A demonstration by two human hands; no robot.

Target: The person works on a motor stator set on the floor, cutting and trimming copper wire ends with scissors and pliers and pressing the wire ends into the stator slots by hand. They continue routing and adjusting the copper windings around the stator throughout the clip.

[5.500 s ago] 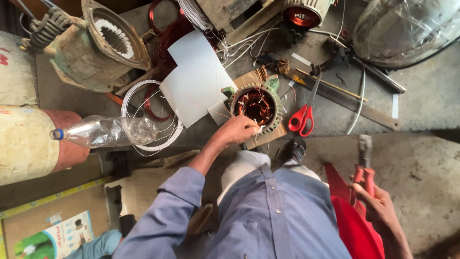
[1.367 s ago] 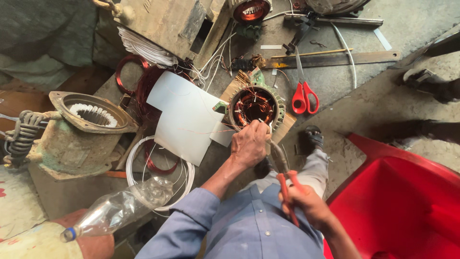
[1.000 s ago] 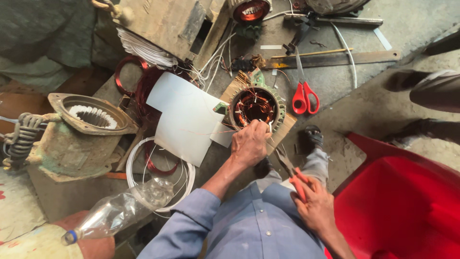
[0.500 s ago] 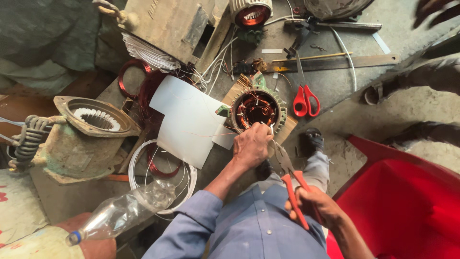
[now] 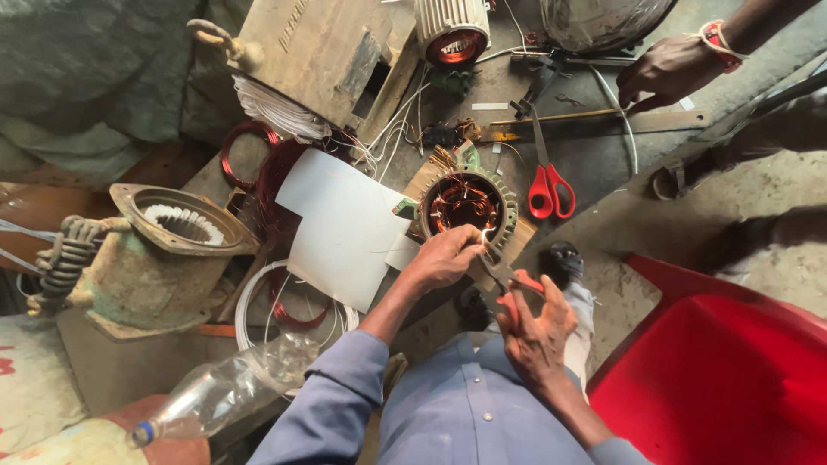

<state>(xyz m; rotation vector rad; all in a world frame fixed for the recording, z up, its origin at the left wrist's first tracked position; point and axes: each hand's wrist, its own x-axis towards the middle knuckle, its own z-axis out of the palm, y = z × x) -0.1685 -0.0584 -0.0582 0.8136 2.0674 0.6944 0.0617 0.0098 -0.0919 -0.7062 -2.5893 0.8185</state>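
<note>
A round motor stator with copper windings sits on a wooden board on the floor in front of me. My left hand pinches a thin light strip at the stator's near rim. My right hand grips red-handled pliers, whose jaws point up at that strip beside my left fingers.
White sheets lie left of the stator. Red-handled scissors lie to its right. A rusty motor housing, wire coils, a plastic bottle and a red chair surround me. Another person's hand reaches in at top right.
My right hand came up from my side with the pliers and now holds them at the stator's rim. My left hand stayed on the stator. Another person's hand entered at top right.
</note>
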